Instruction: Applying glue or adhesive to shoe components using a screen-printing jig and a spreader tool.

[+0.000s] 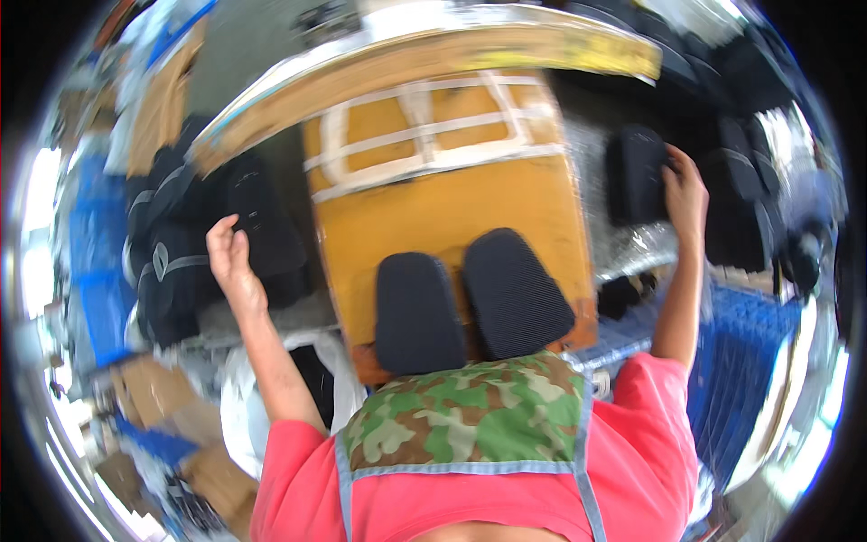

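Two dark padded panels, rounded at the top, lie side by side on the yellow-brown board in front of me: a left panel (pixel 417 312) and a right panel (pixel 517 294). My right hand (pixel 688 194) is out to the right, its fingers curled against the edge of a black padded panel (pixel 638 176) of similar shape. Part of that grip is blurred. On the left, my left hand (pixel 237 266) is raised with fingers apart, holding nothing. It is nearest to a pile of black fabric pieces (pixel 262 226).
White strips outline two shapes on the board's (pixel 442 208) far part. A long wooden beam (pixel 406 68) crosses behind it. Clear plastic wrap (pixel 587 181) lies right of the board. More black padded pieces (pixel 736 190) sit far right. A white bag (pixel 248 397) and blue crates (pixel 741 370) stand lower down.
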`<action>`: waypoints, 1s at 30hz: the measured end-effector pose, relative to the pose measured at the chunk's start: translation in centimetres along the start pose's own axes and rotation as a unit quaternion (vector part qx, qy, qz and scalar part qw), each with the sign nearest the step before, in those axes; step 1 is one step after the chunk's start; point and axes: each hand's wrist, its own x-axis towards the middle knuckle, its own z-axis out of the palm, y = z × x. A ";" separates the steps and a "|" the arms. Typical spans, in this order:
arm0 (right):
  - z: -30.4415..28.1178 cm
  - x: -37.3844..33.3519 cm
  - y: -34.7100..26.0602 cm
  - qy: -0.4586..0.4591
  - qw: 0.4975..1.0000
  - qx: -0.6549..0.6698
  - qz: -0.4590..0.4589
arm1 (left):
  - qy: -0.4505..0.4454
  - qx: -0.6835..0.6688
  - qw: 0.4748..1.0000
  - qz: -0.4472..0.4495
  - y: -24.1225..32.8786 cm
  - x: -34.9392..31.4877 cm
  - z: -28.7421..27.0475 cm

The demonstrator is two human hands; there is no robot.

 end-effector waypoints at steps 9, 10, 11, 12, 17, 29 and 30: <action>-0.7 -2.8 -0.2 -0.128 0.988 -0.073 -0.038 | 0.022 -0.004 0.996 -0.085 -2.4 -2.6 -6.4; 0.2 -2.9 0.1 -0.134 0.988 -0.068 -0.045 | 0.006 0.001 0.996 -0.092 -2.4 -2.7 -6.8; 0.8 -3.1 0.3 -0.134 0.987 -0.078 -0.046 | 0.012 0.006 0.995 -0.094 -2.6 -2.6 -6.9; 0.7 -3.1 -0.2 -0.131 0.986 -0.094 -0.045 | -0.022 0.056 0.994 -0.087 -2.8 -2.0 -6.8; -2.7 -4.9 -6.3 -0.048 0.989 -0.124 -0.059 | -0.077 0.368 0.925 0.059 -3.7 -2.0 -3.5; 0.4 -9.7 -18.4 -0.351 0.901 0.112 -0.228 | -0.159 0.271 0.937 0.152 3.4 -3.6 3.0; 0.6 -9.8 -18.3 -0.349 0.906 0.107 -0.216 | -0.211 0.215 0.948 0.099 4.8 -5.0 4.9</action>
